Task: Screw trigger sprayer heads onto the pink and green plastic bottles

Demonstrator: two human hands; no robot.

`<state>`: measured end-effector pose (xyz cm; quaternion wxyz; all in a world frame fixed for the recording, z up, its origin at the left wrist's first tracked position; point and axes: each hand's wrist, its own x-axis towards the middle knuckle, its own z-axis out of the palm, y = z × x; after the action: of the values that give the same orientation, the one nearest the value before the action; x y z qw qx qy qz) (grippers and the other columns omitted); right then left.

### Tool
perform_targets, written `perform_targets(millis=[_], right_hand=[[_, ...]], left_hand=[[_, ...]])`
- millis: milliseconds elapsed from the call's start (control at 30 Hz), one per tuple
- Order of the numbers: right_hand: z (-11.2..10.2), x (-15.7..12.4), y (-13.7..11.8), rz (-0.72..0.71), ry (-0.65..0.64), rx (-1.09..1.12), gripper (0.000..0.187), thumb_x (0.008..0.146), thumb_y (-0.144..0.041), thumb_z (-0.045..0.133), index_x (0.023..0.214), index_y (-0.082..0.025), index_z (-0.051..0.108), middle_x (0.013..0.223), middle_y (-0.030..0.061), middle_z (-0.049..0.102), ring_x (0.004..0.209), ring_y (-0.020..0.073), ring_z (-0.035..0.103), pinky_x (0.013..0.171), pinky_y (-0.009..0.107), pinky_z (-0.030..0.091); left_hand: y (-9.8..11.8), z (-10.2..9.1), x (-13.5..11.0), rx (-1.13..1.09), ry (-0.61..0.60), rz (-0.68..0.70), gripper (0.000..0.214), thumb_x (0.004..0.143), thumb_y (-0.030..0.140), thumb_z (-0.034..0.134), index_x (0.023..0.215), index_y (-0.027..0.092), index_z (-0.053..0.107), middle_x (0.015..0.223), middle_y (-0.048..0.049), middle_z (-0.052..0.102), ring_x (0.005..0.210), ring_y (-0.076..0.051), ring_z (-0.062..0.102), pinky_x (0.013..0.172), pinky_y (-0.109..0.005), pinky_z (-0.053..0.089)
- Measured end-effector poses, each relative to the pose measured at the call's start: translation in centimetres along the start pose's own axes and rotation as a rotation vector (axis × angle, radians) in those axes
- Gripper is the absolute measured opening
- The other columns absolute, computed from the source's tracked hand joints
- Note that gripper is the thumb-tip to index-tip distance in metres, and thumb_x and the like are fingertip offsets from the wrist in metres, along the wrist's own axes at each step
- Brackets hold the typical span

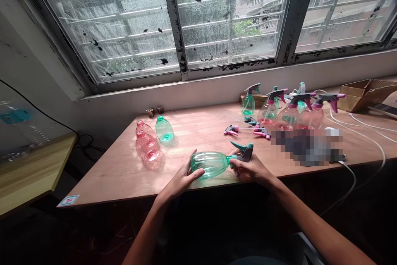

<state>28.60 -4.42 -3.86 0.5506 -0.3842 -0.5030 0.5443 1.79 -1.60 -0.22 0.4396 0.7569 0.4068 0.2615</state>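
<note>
A clear green spray bottle lies on its side between my hands, above the table's front edge. Around its base end my left hand is closed, thumb on the near side. My right hand grips the neck and the dark grey spray head, whose green trigger points up and to the left. The head sits at the bottle's mouth; whether it is screwed tight I cannot tell. Behind my right hand lie several loose spray heads, pink and grey or green and grey.
Two pink bottles and a green bottle without heads stand at the left of the wooden table. Several bottles with heads stand back right, near white cables and a cardboard box. A blurred patch hides something at right.
</note>
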Motion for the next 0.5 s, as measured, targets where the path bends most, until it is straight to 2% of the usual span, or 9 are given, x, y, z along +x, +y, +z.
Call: perform_targets(millis=[200,367,500], right_hand=[[0.16,-0.05,-0.30,0.007,0.014,0.008,0.038,0.071,-0.047,0.083,0.085,-0.020,0.060,0.065,-0.0010,0.065,0.048,0.0131,0.055,0.049,0.029,0.046],[-0.08,0.04,0.02,0.016,0.014,0.021,0.039,0.071,-0.047,0.083,0.088,-0.019,0.061,0.068,-0.0008,0.065,0.049,0.0138,0.057,0.051,0.030,0.048],[-0.30,0.03,0.23,0.037,-0.033,0.016,0.043,0.070,-0.044,0.084,0.098,-0.022,0.060,0.065,-0.0033,0.063,0.050,0.0147,0.059,0.053,0.031,0.050]], left_hand=[[0.04,0.13,-0.13,0.001,0.002,0.098,0.091,0.084,0.041,0.070,0.156,0.031,0.015,0.165,-0.0040,0.018,0.151,-0.029,0.018,0.124,-0.047,0.019],[-0.39,0.20,-0.05,0.057,0.052,0.107,0.091,0.082,0.042,0.072,0.155,0.030,0.018,0.164,-0.0064,0.022,0.151,-0.032,0.019,0.124,-0.050,0.017],[-0.52,0.08,-0.06,0.061,0.074,0.120,0.090,0.082,0.042,0.071,0.155,0.031,0.019,0.164,-0.0056,0.022,0.151,-0.032,0.018,0.124,-0.051,0.016]])
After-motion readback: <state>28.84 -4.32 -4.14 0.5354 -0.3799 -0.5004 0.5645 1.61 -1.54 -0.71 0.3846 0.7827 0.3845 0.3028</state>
